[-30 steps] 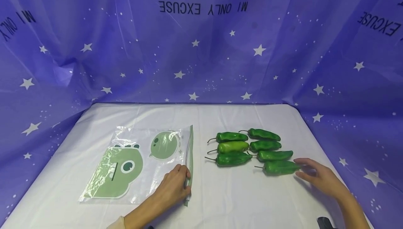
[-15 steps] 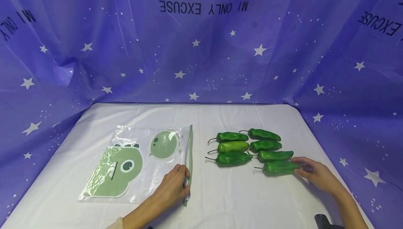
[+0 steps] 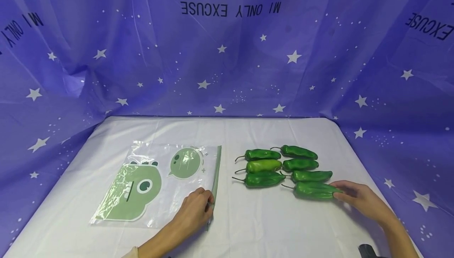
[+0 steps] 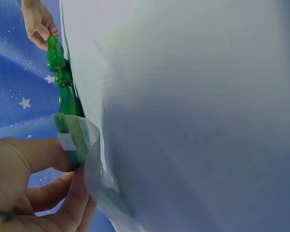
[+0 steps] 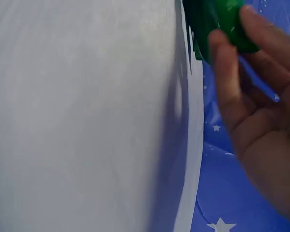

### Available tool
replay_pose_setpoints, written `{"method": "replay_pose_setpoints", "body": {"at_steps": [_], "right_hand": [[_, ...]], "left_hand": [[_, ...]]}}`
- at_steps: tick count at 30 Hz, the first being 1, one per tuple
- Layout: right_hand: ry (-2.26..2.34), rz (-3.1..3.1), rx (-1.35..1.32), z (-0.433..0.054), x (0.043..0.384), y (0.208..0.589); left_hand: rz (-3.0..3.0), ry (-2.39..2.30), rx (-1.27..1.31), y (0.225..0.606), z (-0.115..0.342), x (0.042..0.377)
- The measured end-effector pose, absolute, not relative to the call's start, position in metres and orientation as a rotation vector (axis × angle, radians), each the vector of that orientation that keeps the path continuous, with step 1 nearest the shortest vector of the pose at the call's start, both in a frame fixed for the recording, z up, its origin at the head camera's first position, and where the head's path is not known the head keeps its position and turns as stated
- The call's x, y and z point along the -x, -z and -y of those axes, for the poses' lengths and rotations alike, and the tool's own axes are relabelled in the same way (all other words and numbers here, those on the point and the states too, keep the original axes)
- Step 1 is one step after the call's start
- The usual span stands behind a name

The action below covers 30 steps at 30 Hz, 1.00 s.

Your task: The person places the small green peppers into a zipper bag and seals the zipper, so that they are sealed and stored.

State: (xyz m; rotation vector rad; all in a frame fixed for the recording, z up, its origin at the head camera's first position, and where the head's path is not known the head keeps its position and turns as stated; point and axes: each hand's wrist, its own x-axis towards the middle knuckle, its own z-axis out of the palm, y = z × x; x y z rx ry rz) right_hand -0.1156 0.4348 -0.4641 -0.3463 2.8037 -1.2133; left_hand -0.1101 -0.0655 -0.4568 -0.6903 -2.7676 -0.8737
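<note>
A clear zip bag (image 3: 166, 202) with a green cartoon monster print lies flat on the left of the table. My left hand (image 3: 195, 210) grips its green zip edge (image 3: 217, 171) near the front corner; in the left wrist view the thumb and fingers pinch that green strip (image 4: 73, 137). To the right, my right hand (image 3: 365, 202) pinches the tip of the nearest green pepper (image 3: 313, 190) between thumb and fingers. That pepper's stem points left. In the right wrist view the fingertips close round the blurred green pepper (image 5: 222, 21).
Several more peppers lie in two columns right of the bag, among them a yellowish green one (image 3: 263, 166). A white cloth (image 3: 248, 226) covers the table. Purple star-printed curtain (image 3: 227, 64) surrounds it. A dark object (image 3: 367, 250) shows at the front right edge.
My right thumb and fingers have closed on the nearest pepper's tip, and that pepper has shifted slightly left. The bag's green edge has swung a little right at its far end.
</note>
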Motion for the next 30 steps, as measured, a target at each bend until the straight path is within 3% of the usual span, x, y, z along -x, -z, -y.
{"method": "replay_pose_setpoints", "body": {"at_steps": [17,30], "right_hand": [[1.306,-2.834,0.186,-0.404,0.127,0.419],[1.619,-2.782,0.35,-0.361,0.161,0.403]], "left_hand": [[2.738,0.784,0.615,0.448,0.064,0.105],[2.669,0.908,0.604,0.439,0.068,0.116]]}}
